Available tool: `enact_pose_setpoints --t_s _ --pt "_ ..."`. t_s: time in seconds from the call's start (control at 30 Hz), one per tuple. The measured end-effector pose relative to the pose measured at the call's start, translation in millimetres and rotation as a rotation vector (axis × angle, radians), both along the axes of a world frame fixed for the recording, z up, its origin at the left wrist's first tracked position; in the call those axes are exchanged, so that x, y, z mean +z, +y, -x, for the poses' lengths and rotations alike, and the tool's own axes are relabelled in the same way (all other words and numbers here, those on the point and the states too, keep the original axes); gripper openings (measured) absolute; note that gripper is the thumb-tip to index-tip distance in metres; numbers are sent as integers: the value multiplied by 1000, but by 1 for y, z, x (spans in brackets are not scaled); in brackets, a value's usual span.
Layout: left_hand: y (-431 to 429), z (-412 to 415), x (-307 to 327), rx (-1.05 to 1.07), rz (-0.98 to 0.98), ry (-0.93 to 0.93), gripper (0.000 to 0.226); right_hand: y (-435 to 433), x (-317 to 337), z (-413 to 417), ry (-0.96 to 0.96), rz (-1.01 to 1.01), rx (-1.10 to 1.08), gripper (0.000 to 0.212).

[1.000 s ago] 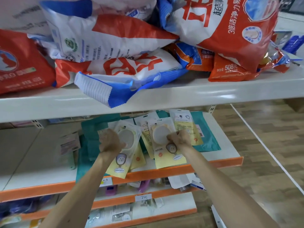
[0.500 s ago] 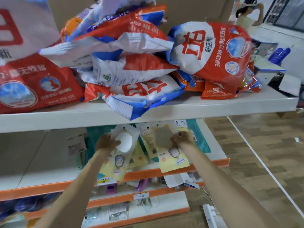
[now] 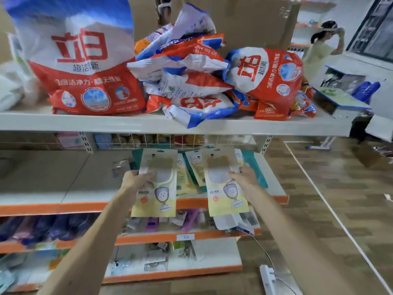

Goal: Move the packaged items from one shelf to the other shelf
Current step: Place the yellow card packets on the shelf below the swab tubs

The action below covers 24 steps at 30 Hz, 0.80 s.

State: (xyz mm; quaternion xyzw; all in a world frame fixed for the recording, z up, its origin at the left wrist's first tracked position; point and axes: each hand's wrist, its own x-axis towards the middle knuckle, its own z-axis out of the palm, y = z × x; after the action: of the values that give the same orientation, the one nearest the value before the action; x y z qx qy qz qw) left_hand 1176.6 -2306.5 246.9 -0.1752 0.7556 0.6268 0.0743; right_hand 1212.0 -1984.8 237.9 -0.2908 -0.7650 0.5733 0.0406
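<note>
left hand [image 3: 138, 180] pinches one yellow packet [image 3: 156, 194] by its side edge, right hand [image 3: 242, 178] grips a second packet [image 3: 226, 196] the same way. both hang long axis vertical, just in front of the middle shelf [image 3: 53, 186], top shelf [image 3: 63, 124] straight above.

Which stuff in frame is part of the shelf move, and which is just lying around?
In the job:
left hand gripping left yellow packet
right hand gripping right yellow packet
loose packets on orange-edged shelf

Lying about:
detergent bags on top shelf
price tag
background person
</note>
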Motion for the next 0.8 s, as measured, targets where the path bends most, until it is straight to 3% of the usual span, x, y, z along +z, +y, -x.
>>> enact_pose_setpoints --t_s 0.07,0.17,0.4,0.6,0.67,0.8 --pt "-14 -26 2 2 -21 -8 17 -11 -7 -15 7 19 14 14" --pt "-46 -69 -1 45 -4 -34 22 -35 -28 -38 -16 54 64 32" --pt "-148 -149 2 203 -7 -55 32 -137 -29 -65 -15 76 213 19" --pt "-259 -195 13 356 -3 -10 17 -277 -20 -57 -15 72 384 26" --pt "-301 -206 15 395 1 -18 20 -329 -20 -50 -4 52 455 32" --pt "-420 -231 18 527 15 -6 32 -456 -17 -38 -8 64 575 19"
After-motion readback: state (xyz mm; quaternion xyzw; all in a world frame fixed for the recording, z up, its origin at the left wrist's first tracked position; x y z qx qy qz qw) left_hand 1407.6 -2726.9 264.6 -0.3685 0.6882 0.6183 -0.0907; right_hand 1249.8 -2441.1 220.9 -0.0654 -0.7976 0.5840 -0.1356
